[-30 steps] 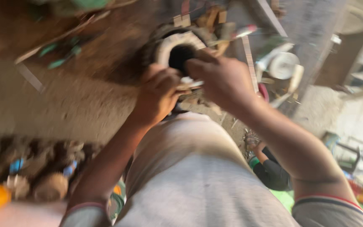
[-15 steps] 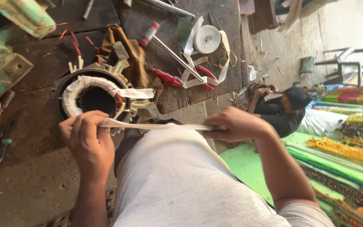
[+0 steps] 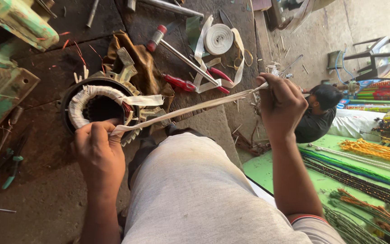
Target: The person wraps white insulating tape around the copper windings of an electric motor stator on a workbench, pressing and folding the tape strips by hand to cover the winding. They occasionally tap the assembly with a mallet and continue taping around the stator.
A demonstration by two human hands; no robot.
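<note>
While a strip of white cloth tape (image 3: pixel 190 108) runs taut across the middle of the view, it spans from the left hand (image 3: pixel 98 151) to the right hand (image 3: pixel 281 105); the left hand is closed, its fingertips pinching the tape's near end just at the front rim of a round motor stator (image 3: pixel 96 108), whose coil is already bound in the same white tape; the right hand is also closed, gripping the far end of the strip and holding it up beyond the counter's right edge, well apart from the stator; a loose tail of tape lies over the stator's right side, pointing toward a crumpled brown cloth (image 3: pixel 145 72) just behind it. The stator sits on a dark, worn counter (image 3: pixel 46 199), toward its left half; beyond the cloth lie a red-handled tool (image 3: pixel 180 83), a long hammer with a red and white head (image 3: pixel 158 37) and a roll of white tape (image 3: pixel 218 39) with loose ends trailing round it; at the counter's left edge stands a green machine casting (image 3: pixel 5 54), with green-handled pliers (image 3: pixel 12 165) lying nearer the front left corner. Off the counter to the right, another person in a dark shirt (image 3: pixel 314 122) crouches on the floor beside a green sheet (image 3: pixel 271 169) laid with coloured cords.
</note>
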